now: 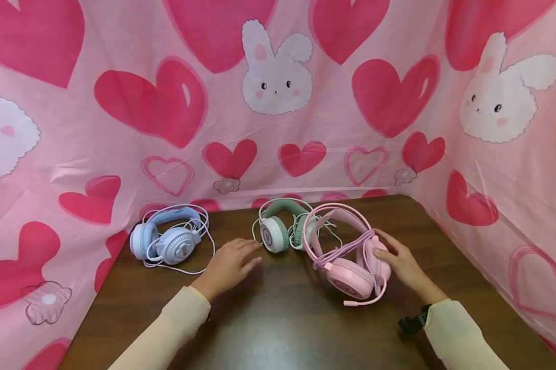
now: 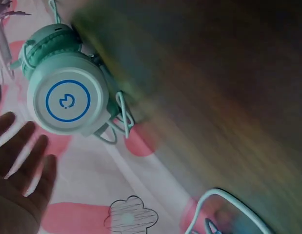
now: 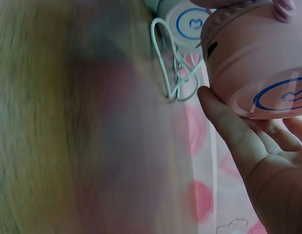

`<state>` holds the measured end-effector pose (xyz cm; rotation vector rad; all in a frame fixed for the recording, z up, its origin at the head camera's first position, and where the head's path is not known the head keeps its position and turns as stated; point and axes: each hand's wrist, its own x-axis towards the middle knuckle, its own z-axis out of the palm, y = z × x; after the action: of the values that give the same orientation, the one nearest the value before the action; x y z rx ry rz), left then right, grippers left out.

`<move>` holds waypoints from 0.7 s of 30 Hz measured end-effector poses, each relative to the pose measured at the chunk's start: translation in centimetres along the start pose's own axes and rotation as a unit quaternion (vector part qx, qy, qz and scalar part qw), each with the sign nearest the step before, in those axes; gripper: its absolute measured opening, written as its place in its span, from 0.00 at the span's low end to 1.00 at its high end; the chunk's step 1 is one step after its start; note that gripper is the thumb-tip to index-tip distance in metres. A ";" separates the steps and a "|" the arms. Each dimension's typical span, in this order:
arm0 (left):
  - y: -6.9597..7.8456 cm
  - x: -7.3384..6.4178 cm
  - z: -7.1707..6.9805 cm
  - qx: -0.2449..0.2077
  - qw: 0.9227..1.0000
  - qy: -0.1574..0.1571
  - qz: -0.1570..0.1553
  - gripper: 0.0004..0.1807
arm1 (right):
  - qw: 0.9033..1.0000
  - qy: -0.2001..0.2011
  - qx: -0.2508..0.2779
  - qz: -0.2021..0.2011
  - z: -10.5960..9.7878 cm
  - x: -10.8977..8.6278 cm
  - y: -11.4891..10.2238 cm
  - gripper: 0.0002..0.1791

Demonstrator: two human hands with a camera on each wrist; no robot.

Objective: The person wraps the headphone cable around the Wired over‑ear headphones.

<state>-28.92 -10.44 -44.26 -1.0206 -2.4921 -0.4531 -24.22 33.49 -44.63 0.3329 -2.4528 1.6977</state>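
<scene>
right hand (image 1: 405, 264) grips pink headphones (image 1: 350, 277) with blue-ringed logo (image 3: 293, 95); left hand (image 1: 229, 264), fingers loose, near green headphones (image 1: 275, 234).

Surroundings: dark brown table (image 1: 269, 334) set against a printed pink cloth (image 1: 222, 115).
Cloth rises behind the table and along both sides, with creases visible. Print noted: solid red hearts (image 1: 395, 97), outlined hearts (image 1: 168, 176), line-drawn flowers (image 1: 47, 303) and white rabbit heads (image 1: 278, 85), the leftmost cut off by the frame edge. Tabletop shows wood grain, with a pale light reflection toward the near side.
</scene>
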 end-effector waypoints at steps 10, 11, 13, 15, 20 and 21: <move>-1.6 2.7 2.1 -0.066 0.984 -0.028 -0.164 0.20 | 0.994 0.044 0.091 0.052 -1.9 -0.2 1.2 0.31; -1.9 3.0 2.2 -0.080 0.979 -0.033 -0.182 0.21 | 0.991 0.048 0.107 0.061 -2.0 -0.1 1.3 0.32; -2.5 3.7 2.6 -0.099 0.972 -0.036 -0.210 0.23 | 0.987 0.057 0.132 0.078 -2.4 0.2 1.4 0.34; -3.0 4.3 2.8 -0.118 0.965 -0.039 -0.233 0.25 | 0.983 0.064 0.144 0.090 -2.7 0.4 1.5 0.35; -4.3 5.6 3.1 -0.121 0.963 -0.031 -0.237 0.23 | 0.981 0.076 0.145 0.105 -3.6 1.1 2.1 0.37; -4.6 5.8 3.2 -0.116 0.966 -0.029 -0.231 0.21 | 0.980 0.078 0.146 0.108 -3.8 1.2 2.3 0.37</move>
<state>-36.79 -8.69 -44.86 -0.5228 -2.7766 -0.8830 -26.01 37.69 -45.11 -0.0400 -2.1947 2.0905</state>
